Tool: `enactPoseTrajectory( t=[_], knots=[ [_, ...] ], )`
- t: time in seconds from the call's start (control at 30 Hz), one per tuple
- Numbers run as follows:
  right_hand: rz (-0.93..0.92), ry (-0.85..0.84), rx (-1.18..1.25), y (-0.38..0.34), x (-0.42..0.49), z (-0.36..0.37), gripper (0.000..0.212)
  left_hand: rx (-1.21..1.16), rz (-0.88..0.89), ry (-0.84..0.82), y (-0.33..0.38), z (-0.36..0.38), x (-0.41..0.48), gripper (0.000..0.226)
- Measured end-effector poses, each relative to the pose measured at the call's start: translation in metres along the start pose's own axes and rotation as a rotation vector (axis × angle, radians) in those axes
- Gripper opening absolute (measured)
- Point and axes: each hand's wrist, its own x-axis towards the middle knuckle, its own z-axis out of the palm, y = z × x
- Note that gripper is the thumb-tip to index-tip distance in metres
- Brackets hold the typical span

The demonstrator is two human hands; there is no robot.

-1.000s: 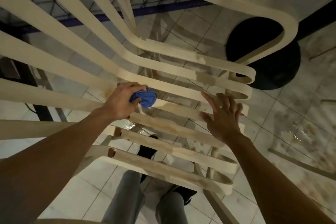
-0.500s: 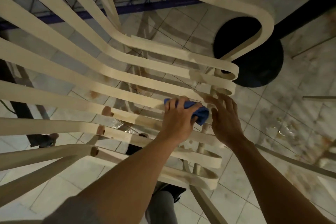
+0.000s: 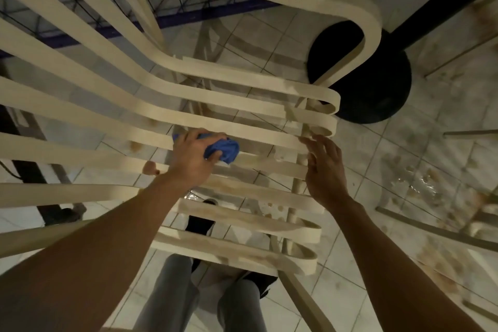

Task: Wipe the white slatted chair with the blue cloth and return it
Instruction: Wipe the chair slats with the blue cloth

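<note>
My left hand [image 3: 191, 159] grips the bunched blue cloth [image 3: 225, 149] and presses it on a middle slat of the white chair [image 3: 107, 105]. My right hand [image 3: 324, 167] is spread, its straight fingers seemingly touching the slat ends. Beyond, a round black base [image 3: 377, 94] stands on the tiled floor [image 3: 431, 159].

Floor: pale square tiles [image 3: 358, 191] with dark joints and many brown stains, more of them at my right.
Wet patch: a small shiny spot [image 3: 420, 183] on the tiles at the right.
Black round base: it lies flat [image 3: 377, 94] on the tiles, and a dark post [image 3: 431, 8] meets it.
White slatted chair: it stands over the tiles [image 3: 242, 100]; I see the floor between its slats.
My shoes: dark [image 3: 199, 219], on the tiles under the slats.
Thin rods: some lie [image 3: 469, 132] on the stained tiles at the far right.
</note>
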Motion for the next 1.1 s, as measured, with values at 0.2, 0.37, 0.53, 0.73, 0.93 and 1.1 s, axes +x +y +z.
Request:
enactPoseTrajectory(
  t=[0.2, 0.37, 0.53, 0.73, 0.93, 1.1],
  knots=[
    [0.041, -0.091, 0.024, 0.005, 0.006, -0.014, 0.057, -0.021, 0.049, 0.014, 0.102, 0.060, -0.013, 0.044],
    [0.101, -0.126, 0.187, 0.009, 0.015, -0.029, 0.038, -0.017, 0.059, 0.020, 0.176, 0.100, -0.022, 0.041],
    [0.108, -0.111, 0.261, 0.013, 0.016, -0.029, 0.025, -0.004, 0.117, -0.018, 0.181, 0.106, -0.018, 0.031],
    [0.079, -0.048, 0.171, 0.015, 0.014, -0.019, 0.029, -0.098, 0.223, -0.101, 0.109, 0.064, -0.001, 0.039],
    [0.104, -0.028, 0.225, 0.011, 0.011, -0.020, 0.028, -0.174, 0.246, -0.133, 0.003, -0.004, 0.003, 0.039],
    [0.127, -0.026, 0.200, 0.007, 0.011, -0.018, 0.032, -0.075, 0.161, -0.055, -0.042, -0.039, 0.004, 0.050]
  ],
)
